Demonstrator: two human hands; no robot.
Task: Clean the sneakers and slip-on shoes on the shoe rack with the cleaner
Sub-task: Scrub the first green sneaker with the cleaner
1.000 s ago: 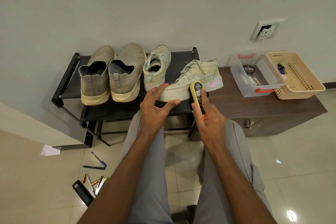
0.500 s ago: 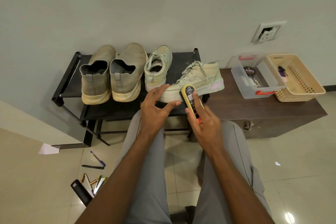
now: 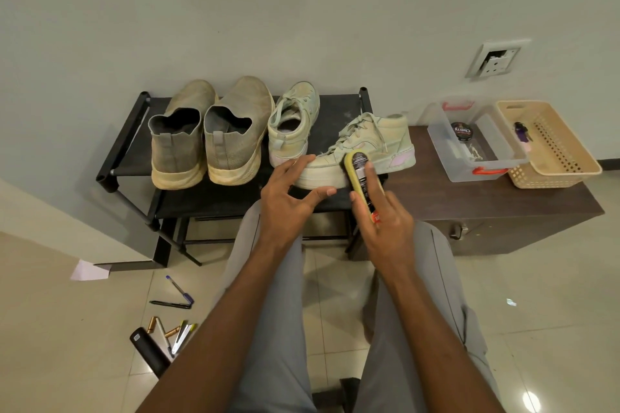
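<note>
Right hand has its fingers wrapped around the cleaner, a yellow sponge-type applicator with a black label, index finger lying along the top of it. The sponge end is pushed up against the side of the sneaker that sits sideways at the front right of the shoe rack. Left hand is spread fairly wide, fingers straight, and rests against the toe end of that same sneaker, thumb stretched along the sole.

The other sneaker stands just behind and to the left, toe to the wall. Left of that are the 2 grey slip-on shoes, side by side with heels toward the camera, soles looking pretty yellowed.

To the right of the rack there's a dark wooden bench with a clear plastic box that has a round black tin in it, and a beige basket touching the box. A wall socket is above them. On the floor at left: some pens, a piece of paper, and a black thing I can't make out.
</note>
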